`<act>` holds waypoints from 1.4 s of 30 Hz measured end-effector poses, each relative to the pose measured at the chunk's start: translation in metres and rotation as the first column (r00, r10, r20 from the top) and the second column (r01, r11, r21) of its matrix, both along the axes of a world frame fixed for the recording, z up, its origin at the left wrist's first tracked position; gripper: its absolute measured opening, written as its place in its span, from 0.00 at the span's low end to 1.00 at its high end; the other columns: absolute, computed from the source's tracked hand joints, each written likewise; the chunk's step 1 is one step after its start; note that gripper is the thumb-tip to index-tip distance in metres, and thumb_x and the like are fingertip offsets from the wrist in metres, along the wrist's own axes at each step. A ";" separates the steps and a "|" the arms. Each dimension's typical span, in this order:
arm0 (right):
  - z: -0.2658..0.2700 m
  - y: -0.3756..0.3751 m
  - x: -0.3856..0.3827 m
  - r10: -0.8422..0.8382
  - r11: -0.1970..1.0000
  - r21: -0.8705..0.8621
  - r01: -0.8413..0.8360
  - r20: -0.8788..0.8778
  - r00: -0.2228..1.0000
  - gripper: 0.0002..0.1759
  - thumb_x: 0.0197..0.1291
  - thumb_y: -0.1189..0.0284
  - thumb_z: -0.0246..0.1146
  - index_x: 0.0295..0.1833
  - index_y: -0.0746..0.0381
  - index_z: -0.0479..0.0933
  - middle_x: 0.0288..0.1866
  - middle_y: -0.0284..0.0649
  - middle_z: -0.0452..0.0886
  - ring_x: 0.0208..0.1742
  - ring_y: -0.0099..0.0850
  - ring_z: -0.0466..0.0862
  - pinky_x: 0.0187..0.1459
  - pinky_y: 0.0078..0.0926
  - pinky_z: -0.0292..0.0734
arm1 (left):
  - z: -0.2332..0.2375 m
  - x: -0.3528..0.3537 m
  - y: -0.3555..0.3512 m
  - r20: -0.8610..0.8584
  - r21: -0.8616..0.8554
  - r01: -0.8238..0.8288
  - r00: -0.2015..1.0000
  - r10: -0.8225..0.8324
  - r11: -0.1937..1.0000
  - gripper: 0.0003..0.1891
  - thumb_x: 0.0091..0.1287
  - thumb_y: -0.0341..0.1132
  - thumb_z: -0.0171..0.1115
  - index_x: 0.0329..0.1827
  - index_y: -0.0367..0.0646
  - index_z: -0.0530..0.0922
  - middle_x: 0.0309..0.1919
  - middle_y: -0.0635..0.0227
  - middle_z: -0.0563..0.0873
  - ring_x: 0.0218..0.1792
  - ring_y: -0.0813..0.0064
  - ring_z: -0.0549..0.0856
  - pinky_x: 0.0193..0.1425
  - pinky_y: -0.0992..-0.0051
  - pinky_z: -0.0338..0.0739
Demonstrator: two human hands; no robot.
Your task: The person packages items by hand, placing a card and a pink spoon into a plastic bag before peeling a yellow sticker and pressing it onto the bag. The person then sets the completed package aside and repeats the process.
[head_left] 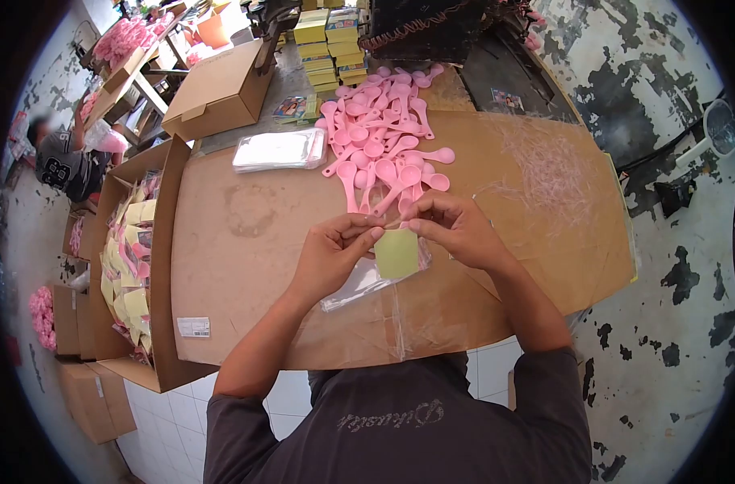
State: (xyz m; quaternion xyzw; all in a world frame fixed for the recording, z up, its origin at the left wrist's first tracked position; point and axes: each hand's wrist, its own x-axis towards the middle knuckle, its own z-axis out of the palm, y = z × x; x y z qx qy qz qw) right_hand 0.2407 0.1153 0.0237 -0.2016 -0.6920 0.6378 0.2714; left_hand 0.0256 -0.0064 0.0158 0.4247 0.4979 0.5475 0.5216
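Note:
My left hand (pixel 335 252) and my right hand (pixel 452 230) meet near the middle of the cardboard-covered table (pixel 246 298). Between them hangs a small clear bag with a yellow-green card (pixel 396 254) in it. The fingers of both hands are pinched at the bag's top edge. Beneath the card lie flat clear plastic bags (pixel 351 289). Just beyond my fingers is a heap of pink plastic measuring spoons (pixel 384 137). A stack of clear bags (pixel 279 150) rests left of the heap.
An open carton (pixel 167 282) of packed bags stands at the left, with a closed cardboard box (pixel 218 89) behind it. Card stacks (pixel 327 48) rise at the back. Plastic strips (pixel 549 173) lie at the right. Another person (pixel 65 165) is at the far left.

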 end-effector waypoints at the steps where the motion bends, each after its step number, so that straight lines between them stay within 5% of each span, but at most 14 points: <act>1: 0.001 0.000 0.000 -0.004 1.000 -0.014 0.004 0.014 1.000 0.08 0.72 0.75 0.68 0.53 0.66 0.84 0.44 0.31 0.85 0.43 0.17 0.82 0.45 0.20 0.78 | -0.003 0.000 0.000 -0.013 -0.007 -0.006 1.000 0.006 1.000 0.12 0.76 0.30 0.68 0.58 0.32 0.84 0.47 0.61 0.93 0.45 0.78 0.91 0.46 0.77 0.87; 10: -0.007 0.001 -0.001 -0.052 0.999 -0.009 0.052 0.046 0.998 0.07 0.72 0.76 0.67 0.52 0.67 0.86 0.43 0.32 0.86 0.41 0.16 0.82 0.44 0.19 0.77 | -0.005 0.007 0.002 -0.006 0.030 -0.084 0.996 0.084 0.996 0.10 0.76 0.30 0.68 0.54 0.33 0.85 0.41 0.63 0.93 0.39 0.81 0.90 0.40 0.80 0.86; 28: -0.014 0.005 0.004 0.008 0.997 -0.073 -0.007 0.015 1.000 0.07 0.71 0.76 0.69 0.50 0.67 0.85 0.42 0.31 0.86 0.42 0.17 0.84 0.44 0.20 0.78 | -0.003 0.005 0.002 0.029 -0.014 -0.027 0.999 0.027 1.000 0.10 0.75 0.29 0.68 0.55 0.34 0.84 0.43 0.63 0.92 0.43 0.79 0.90 0.41 0.78 0.89; 42: -0.013 0.017 0.012 0.103 0.995 -0.008 -0.103 0.029 0.994 0.08 0.70 0.78 0.69 0.51 0.64 0.89 0.43 0.31 0.85 0.44 0.18 0.80 0.44 0.21 0.74 | -0.025 -0.016 0.004 -0.200 0.111 0.092 0.977 -0.068 0.990 0.10 0.72 0.19 0.64 0.53 0.32 0.88 0.48 0.62 0.93 0.46 0.80 0.89 0.52 0.77 0.85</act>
